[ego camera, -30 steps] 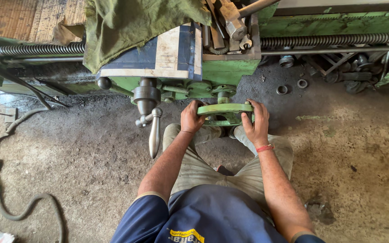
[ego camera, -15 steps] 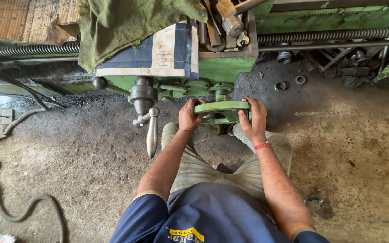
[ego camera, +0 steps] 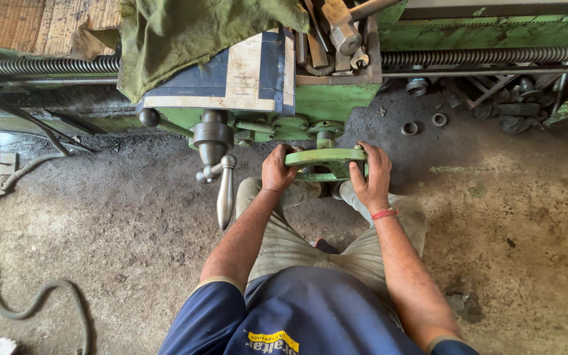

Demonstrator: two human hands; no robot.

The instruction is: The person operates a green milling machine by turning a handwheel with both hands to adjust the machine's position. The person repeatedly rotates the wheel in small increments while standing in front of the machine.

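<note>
I look down at a green lathe carriage and its green handwheel, seen edge-on in front of me. My left hand grips the wheel's left rim. On the right rim my right hand is wrapped around it, with a red band on the wrist. A steel lever with a rounded handle hangs down just left of my left hand.
A green cloth drapes over the machine top beside a blue and white board. The long threaded screw runs to the right. Metal rings lie on the dirty floor, and a hose curls at the left.
Both hands stay on the handwheel with almost no movement. The view has shifted slightly.
</note>
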